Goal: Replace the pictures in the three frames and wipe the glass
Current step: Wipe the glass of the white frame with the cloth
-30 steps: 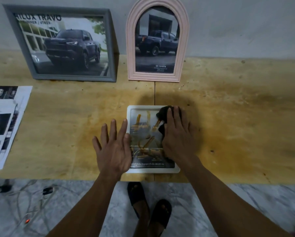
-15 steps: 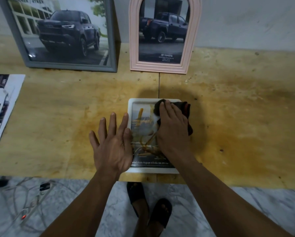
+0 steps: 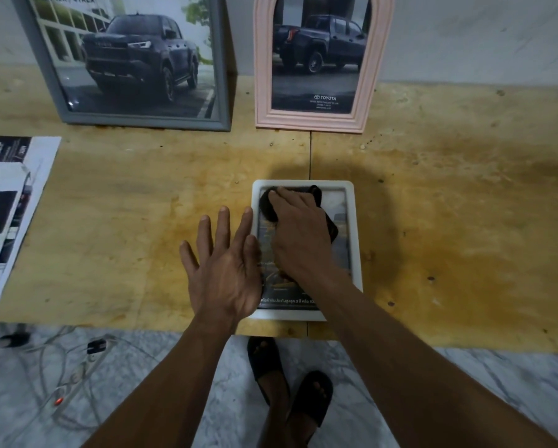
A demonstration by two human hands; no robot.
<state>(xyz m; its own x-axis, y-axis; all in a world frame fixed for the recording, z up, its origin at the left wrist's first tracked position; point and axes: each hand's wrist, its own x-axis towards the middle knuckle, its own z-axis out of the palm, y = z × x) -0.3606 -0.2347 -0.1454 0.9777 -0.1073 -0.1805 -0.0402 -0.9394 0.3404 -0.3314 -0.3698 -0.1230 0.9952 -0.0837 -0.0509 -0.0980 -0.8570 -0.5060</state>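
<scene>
A small white frame (image 3: 355, 253) lies flat near the table's front edge with a printed picture under its glass. My right hand (image 3: 300, 234) presses a black cloth (image 3: 268, 206) onto the glass near the frame's top left corner. My left hand (image 3: 222, 266) lies flat with fingers spread, its thumb side on the frame's left edge. A grey frame (image 3: 219, 92) and a pink arched frame (image 3: 371, 92) lean upright against the wall at the back, each showing a dark pickup truck.
Loose printed pages (image 3: 9, 215) lie at the table's left edge. The wooden table (image 3: 449, 221) is stained. Below its front edge are a marble floor, a power strip with cables (image 3: 77, 373), and my feet in dark sandals (image 3: 290, 389).
My right hand has slid the cloth from the right side of the glass up and left toward the top left corner. My left hand has stayed flat on the frame's left edge.
</scene>
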